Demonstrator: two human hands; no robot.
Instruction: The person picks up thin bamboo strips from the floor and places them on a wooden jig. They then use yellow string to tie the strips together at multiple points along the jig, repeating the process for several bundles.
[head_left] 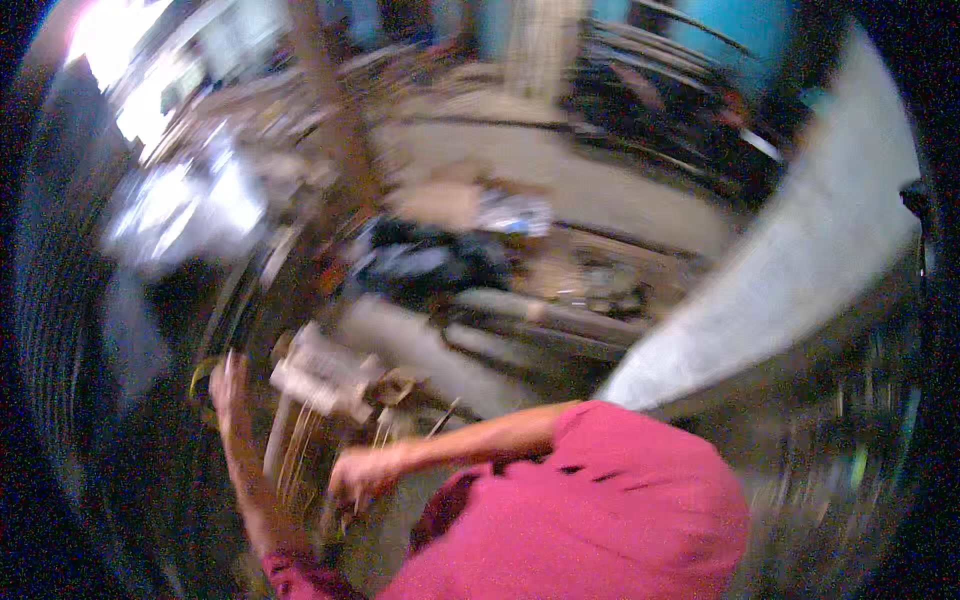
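Note:
Motion blurs the whole view. My left hand [230, 388] is raised at the lower left, its fingers drawn together. Against its fingers shows a thin yellow curved strip [200, 388], which the hand seems to pinch. Nearer the middle, my right hand [368, 472] reaches across from the right with its fingers curled downward; whatever they close on is too smeared to name. Just beyond the right hand is a pale, boxy wooden-looking block [322, 372], with thin light sticks [295, 450] below it.
A dark plastic-like bundle [430, 262] lies on the ground ahead, beside a shiny silvery packet [515, 212]. A post [335, 100] stands at centre left. Shiny sheeting [190, 205] is at far left. A long pale surface [770, 270] slants up on the right.

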